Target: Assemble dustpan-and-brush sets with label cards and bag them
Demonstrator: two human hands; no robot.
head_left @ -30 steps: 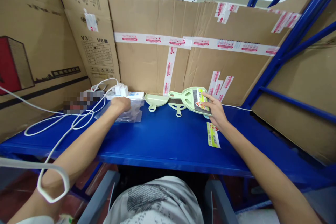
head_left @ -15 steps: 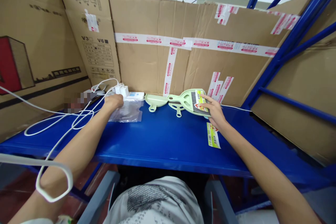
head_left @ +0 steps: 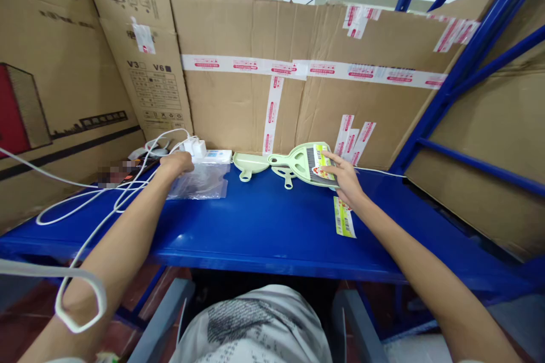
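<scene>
My right hand [head_left: 347, 178] grips a light green dustpan and brush set [head_left: 301, 161] by its wide end, fingers lying over the dark bristles and a yellow-green label card [head_left: 320, 161]. The set is tilted, its handle pointing left. On the left, my left hand [head_left: 176, 164] is closed at the upper left part of a clear plastic bag [head_left: 202, 181] lying flat; its fingertips are hidden. Between the hands, a green dustpan [head_left: 251, 163] rests against the cardboard, and a smaller green piece with a looped handle [head_left: 288, 180] is partly covered by the held set.
A second label card [head_left: 344, 218] lies on the blue table [head_left: 255, 227] below my right hand. White cables [head_left: 91, 195] loop across the left side, near a white charger [head_left: 195, 148] and a white box [head_left: 217, 156]. Cardboard walls [head_left: 230, 108] and blue posts [head_left: 447, 96] enclose the table.
My left hand has shifted slightly left, and the plastic bag's left edge has moved with it. My right hand keeps its hold on the set. The whole view has shifted slightly.
</scene>
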